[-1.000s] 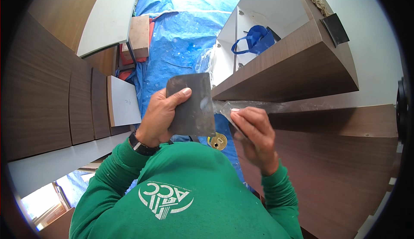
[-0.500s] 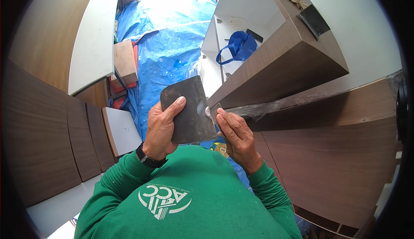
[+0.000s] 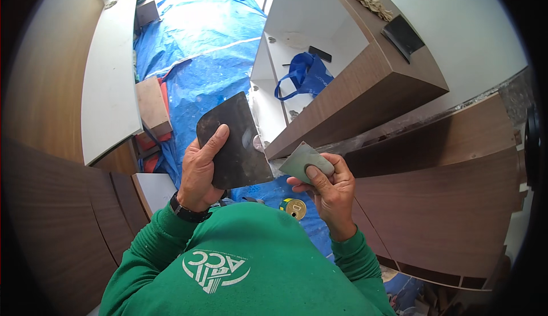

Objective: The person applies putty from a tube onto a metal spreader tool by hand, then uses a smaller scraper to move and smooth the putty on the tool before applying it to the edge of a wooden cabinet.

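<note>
My left hand (image 3: 200,170) is closed on the near-left side of a dark flat plate (image 3: 235,153), its thumb lying across the top. Near the plate's right edge sits a pale dab of paste (image 3: 257,143), beside a lighter smear. My right hand (image 3: 334,193) pinches a thin grey-green spreader blade (image 3: 301,161) between thumb and fingers. The blade is to the right of the plate and apart from it, its broad face turned up.
At the right stands a wood-veneer cabinet (image 3: 365,99) holding a blue bag (image 3: 308,76). On it lie a crumpled cloth (image 3: 370,2) and a black sheet (image 3: 404,35). Blue tarp (image 3: 197,59) covers the floor, with a yellow-green can (image 3: 293,207) below. A white panel (image 3: 111,82) stands left.
My right hand has drawn the spreader away from the plate to the right and turned it over, showing its broad face. The plate appears slightly further left; the pale dab remains on it.
</note>
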`<action>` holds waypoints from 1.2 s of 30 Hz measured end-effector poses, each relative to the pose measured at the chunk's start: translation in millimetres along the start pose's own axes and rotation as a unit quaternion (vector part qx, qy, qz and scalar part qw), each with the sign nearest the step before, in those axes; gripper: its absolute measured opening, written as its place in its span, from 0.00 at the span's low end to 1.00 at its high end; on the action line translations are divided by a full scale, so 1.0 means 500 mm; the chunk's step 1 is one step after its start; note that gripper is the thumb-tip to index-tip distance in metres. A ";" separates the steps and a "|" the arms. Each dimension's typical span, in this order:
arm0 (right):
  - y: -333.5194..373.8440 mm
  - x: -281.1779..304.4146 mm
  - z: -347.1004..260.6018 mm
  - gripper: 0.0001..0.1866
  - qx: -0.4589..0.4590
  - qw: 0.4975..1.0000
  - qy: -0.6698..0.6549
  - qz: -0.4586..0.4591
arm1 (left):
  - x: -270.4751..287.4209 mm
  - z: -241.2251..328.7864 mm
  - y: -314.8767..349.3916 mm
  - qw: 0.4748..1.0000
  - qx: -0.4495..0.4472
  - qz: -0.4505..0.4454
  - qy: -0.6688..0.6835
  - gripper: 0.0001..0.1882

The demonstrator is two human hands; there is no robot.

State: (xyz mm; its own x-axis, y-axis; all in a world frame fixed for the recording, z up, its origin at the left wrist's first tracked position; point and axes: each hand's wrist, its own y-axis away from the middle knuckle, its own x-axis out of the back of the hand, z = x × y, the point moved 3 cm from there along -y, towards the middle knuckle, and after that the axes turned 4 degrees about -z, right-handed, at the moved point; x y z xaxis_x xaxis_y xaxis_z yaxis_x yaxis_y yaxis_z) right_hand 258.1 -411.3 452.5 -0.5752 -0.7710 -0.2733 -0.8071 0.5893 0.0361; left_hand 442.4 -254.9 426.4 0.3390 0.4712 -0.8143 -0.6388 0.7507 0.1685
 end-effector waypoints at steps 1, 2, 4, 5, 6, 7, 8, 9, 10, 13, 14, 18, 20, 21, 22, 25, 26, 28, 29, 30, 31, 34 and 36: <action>0.003 -0.001 -0.001 0.11 0.005 1.000 0.008 0.002 | -0.001 -0.004 -0.006 1.000 0.007 0.000 0.003 0.16; 0.008 -0.002 0.001 0.11 0.008 1.000 0.017 0.003 | -0.001 -0.008 -0.011 1.000 0.014 0.000 0.006 0.16; 0.018 -0.009 -0.003 0.11 0.022 0.998 0.058 0.011 | -0.010 -0.023 -0.020 1.000 0.013 0.004 0.007 0.15; 0.022 -0.022 -0.008 0.12 0.031 0.996 0.087 0.014 | -0.015 -0.029 -0.022 1.000 0.010 0.009 0.005 0.14; 0.026 -0.032 -0.012 0.13 0.039 0.992 0.116 0.017 | -0.021 -0.035 -0.023 1.000 -0.006 0.008 0.001 0.14; 0.030 -0.039 -0.014 0.13 0.054 0.988 0.141 0.011 | -0.027 -0.043 -0.024 1.000 -0.022 0.007 -0.003 0.13; 0.034 -0.045 -0.014 0.13 0.070 0.984 0.165 0.005 | -0.033 -0.048 -0.024 0.999 -0.038 0.006 -0.008 0.13; 0.036 -0.049 -0.015 0.13 0.086 0.978 0.189 -0.002 | -0.038 -0.050 -0.023 0.999 -0.043 -0.004 -0.014 0.11; 0.034 -0.050 -0.013 0.14 0.101 0.969 0.226 -0.002 | -0.034 -0.052 -0.023 0.998 -0.055 -0.005 -0.027 0.12; 0.031 -0.046 -0.014 0.13 0.152 0.927 0.342 -0.001 | -0.035 -0.062 -0.025 0.996 -0.079 -0.014 -0.049 0.12; 0.030 -0.043 -0.011 0.13 0.170 0.910 0.378 -0.005 | -0.036 -0.063 -0.024 0.995 -0.083 -0.012 -0.052 0.12; 0.024 -0.038 -0.023 0.13 0.221 0.861 0.458 -0.034 | -0.026 -0.067 -0.023 0.993 -0.097 -0.013 -0.068 0.12; 0.018 -0.020 -0.025 0.13 0.206 0.867 0.451 -0.045 | -0.026 -0.066 -0.021 0.996 -0.082 -0.007 -0.047 0.12; 0.015 -0.015 -0.025 0.13 0.200 0.870 0.447 -0.051 | -0.027 -0.065 -0.020 0.996 -0.075 -0.004 -0.037 0.12; 0.014 -0.009 -0.026 0.13 0.153 0.916 0.371 -0.009 | -0.027 -0.063 -0.021 0.997 -0.078 -0.008 -0.026 0.12; 0.016 -0.018 -0.041 0.14 0.064 0.979 0.148 0.124 | -0.022 -0.059 -0.025 0.996 -0.083 -0.013 0.006 0.13; 0.016 -0.006 -0.037 0.15 0.058 0.986 0.112 0.106 | -0.026 -0.056 -0.023 0.997 -0.079 -0.015 0.020 0.12; 0.020 0.045 -0.023 0.16 0.044 0.996 0.038 0.064 | -0.029 -0.051 -0.021 0.996 -0.073 -0.015 0.041 0.13; 0.023 0.053 -0.021 0.23 -0.002 0.999 -0.026 0.046 | -0.026 -0.055 -0.023 0.996 -0.066 -0.014 0.050 0.13; 0.025 0.047 -0.019 0.25 -0.003 0.997 -0.080 0.011 | -0.024 -0.057 -0.024 0.996 -0.059 -0.014 0.060 0.14; 0.029 0.032 -0.021 0.27 -0.005 0.991 -0.133 -0.024 | -0.024 -0.058 -0.024 0.997 -0.047 -0.010 0.066 0.14; 0.031 0.022 -0.023 0.30 -0.014 0.974 -0.188 -0.124 | -0.024 -0.061 -0.023 0.997 -0.011 0.007 0.077 0.15; 0.041 0.038 -0.009 0.28 -0.021 0.985 -0.119 -0.122 | -0.022 -0.061 -0.022 0.997 0.017 0.020 0.078 0.15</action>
State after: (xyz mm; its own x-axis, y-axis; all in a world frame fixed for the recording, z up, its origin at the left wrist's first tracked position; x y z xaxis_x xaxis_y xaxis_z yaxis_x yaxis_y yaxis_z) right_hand 230.1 -415.1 452.2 -0.3194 -0.8071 -0.4966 -0.9254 0.3786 -0.0201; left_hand 424.7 -282.3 416.8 0.2012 0.4251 -0.8825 -0.6242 0.7500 0.2190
